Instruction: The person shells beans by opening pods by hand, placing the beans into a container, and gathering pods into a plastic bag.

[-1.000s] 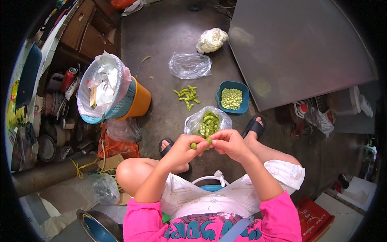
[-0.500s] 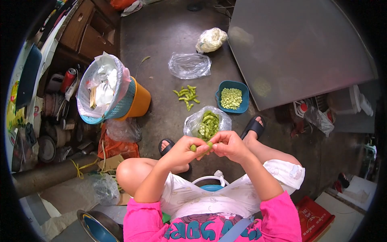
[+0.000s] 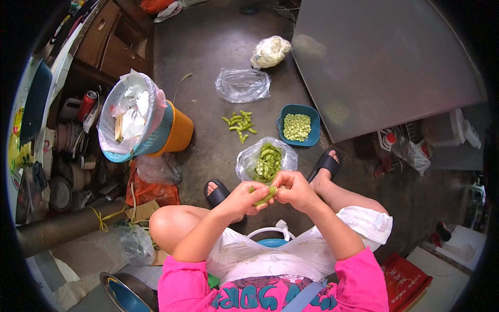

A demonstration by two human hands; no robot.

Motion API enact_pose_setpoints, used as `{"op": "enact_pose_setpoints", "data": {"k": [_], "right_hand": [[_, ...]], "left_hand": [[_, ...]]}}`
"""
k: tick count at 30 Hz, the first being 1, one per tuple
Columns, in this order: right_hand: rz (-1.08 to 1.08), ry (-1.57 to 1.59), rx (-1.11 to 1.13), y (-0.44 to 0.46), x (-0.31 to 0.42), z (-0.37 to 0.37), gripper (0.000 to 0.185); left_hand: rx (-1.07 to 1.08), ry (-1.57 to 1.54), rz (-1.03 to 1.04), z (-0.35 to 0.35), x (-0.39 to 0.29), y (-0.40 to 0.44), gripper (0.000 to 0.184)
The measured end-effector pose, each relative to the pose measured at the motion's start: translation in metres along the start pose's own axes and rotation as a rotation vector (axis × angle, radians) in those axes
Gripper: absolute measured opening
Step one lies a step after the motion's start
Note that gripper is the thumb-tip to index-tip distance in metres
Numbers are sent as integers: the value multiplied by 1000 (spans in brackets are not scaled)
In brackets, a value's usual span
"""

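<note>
My left hand [image 3: 246, 198] is closed around a green soybean pod [image 3: 267, 196] held over my lap. My right hand [image 3: 294, 190] pinches at the pod's right end, its fingertips close to those of the left. Just beyond my hands, a clear plastic bag [image 3: 245, 165] stands open with many green pods [image 3: 268, 161] in it. Further off and to the right, a blue bowl [image 3: 285, 110] holds shelled pale green beans [image 3: 297, 127]. A small heap of pods [image 3: 239, 122] lies on the floor left of the bowl.
A crumpled clear bag [image 3: 243, 85] and a wrapped white bundle [image 3: 271, 51] lie farther out on the floor. At left, a lined blue basket [image 3: 165, 130] stands against an orange bin [image 3: 182, 130]. A large grey panel [image 3: 384, 67] rises at right. Black slippers [image 3: 217, 193] flank the pod bag.
The pod in my left hand has turned and shows more of its length. Both hands have shifted slightly, and the view has moved a little.
</note>
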State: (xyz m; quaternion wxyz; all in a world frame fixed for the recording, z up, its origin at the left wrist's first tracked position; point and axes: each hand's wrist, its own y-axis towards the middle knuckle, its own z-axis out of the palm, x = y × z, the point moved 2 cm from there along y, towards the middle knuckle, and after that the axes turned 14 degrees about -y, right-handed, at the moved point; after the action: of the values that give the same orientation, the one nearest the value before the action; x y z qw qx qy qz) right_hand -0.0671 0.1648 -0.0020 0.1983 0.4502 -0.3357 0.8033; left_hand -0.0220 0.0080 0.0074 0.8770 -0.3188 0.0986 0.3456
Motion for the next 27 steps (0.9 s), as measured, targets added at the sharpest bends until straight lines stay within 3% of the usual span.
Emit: {"op": "enact_pose_setpoints", "data": {"k": [1, 4, 7, 11, 16, 27], "right_hand": [[8, -2, -1, 0, -1, -1, 7], [41, 43, -150, 4, -4, -4, 6], [22, -5, -240, 8, -7, -7, 6], [40, -210, -303, 7, -1, -6, 9], [47, -382, -326, 7, 1, -1, 12], [76, -413, -300, 7, -3, -1, 13]], "left_hand": [[0, -68, -27, 1, 1, 1, 31], [-235, 401, 177, 5, -3, 10, 25], [-262, 1337, 889, 17, -16, 4, 19], [-324, 1435, 828, 19, -13, 1, 15], [-346, 1305, 820, 16, -8, 0, 12], [-411, 1170, 710, 14, -3, 5, 11]]}}
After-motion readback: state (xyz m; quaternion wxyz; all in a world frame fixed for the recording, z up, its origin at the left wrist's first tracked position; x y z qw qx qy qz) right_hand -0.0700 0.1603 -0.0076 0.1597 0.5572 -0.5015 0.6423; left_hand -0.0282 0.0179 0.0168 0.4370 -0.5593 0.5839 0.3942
